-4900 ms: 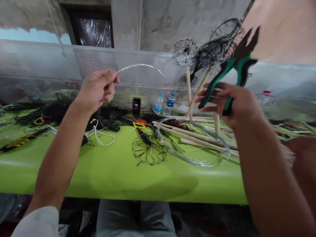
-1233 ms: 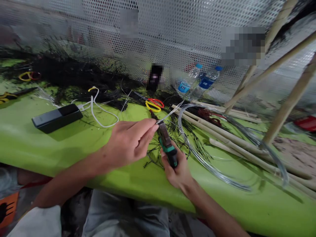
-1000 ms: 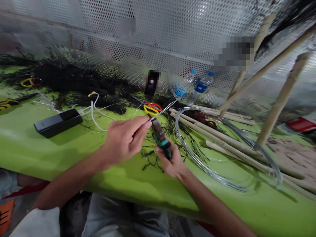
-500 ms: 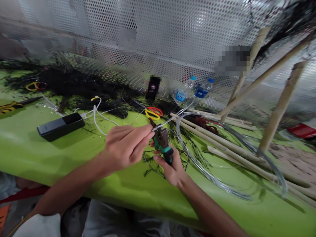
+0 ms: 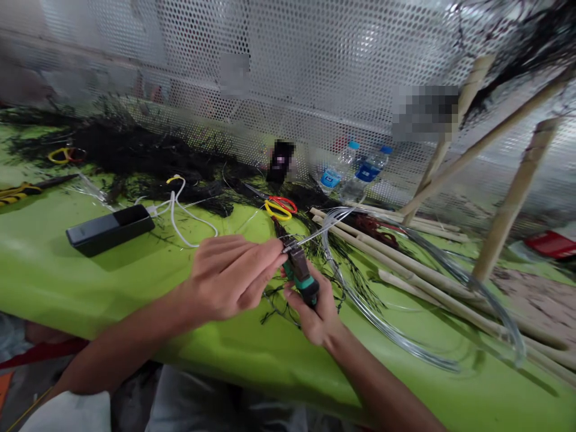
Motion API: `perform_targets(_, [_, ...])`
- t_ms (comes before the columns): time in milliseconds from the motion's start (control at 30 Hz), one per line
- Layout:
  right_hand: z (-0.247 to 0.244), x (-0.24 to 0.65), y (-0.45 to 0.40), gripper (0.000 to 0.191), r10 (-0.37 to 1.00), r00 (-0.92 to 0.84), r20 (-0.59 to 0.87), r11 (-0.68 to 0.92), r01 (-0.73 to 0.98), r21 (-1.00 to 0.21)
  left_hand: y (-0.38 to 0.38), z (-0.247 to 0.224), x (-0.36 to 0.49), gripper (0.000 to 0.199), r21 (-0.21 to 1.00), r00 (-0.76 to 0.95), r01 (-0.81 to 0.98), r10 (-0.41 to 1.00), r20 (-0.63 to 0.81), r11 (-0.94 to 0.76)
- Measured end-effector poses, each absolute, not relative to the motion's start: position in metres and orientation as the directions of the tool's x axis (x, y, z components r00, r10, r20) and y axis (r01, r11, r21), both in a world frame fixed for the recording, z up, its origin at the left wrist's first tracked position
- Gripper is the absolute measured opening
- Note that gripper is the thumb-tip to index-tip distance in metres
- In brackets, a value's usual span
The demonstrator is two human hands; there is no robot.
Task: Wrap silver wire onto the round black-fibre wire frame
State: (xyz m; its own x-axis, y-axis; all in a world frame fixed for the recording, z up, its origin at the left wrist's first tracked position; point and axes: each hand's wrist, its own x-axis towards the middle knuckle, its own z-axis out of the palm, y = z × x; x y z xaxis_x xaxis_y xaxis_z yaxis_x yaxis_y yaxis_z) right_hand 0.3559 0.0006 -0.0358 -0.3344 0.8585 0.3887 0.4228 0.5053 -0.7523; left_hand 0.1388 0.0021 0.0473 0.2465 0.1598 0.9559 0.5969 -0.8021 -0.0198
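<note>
My left hand pinches the end of a thin pale wire between thumb and fingers. The wire runs up and right from my fingertips towards a coil of clear strands on the table. Wrapped round the green and black handles of the pliers is my right hand. The dark jaws of the pliers are at the wire, right beside my left fingertips. Whether the jaws are closed on it is too small to tell.
Scissors lie behind my hands on the green table. A black box with a white cable is at the left, black fibre behind it. Two bottles stand at the perforated panel; bamboo poles lie right.
The pliers and both hands have shifted slightly right and down. The wire's far part has dropped lower, in front of the coil.
</note>
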Motion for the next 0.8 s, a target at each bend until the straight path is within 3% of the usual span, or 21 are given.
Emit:
perform_targets(267, [-0.034, 0.353, 0.004, 0.050, 0.822, -0.367, 0.436, 0.564, 0.417, -0.713, -0.004, 0.046, 0.141, 0.009, 0.067, 0.173, 0.572, 0.200, 0.964, -0.818])
perform_targets(533, [-0.024, 0.353, 0.014, 0.047, 0.791, -0.393, 0.469, 0.607, 0.403, -0.685, -0.019, 0.060, 0.143, 0.017, 0.269, 0.159, 0.459, 0.376, 0.913, -0.846])
perform_targets(800, [-0.019, 0.354, 0.021, 0.043, 0.825, -0.266, 0.499, 0.564, 0.446, -0.695, -0.017, 0.086, 0.150, 0.029, 0.366, 0.173, 0.354, 0.445, 0.879, -0.861])
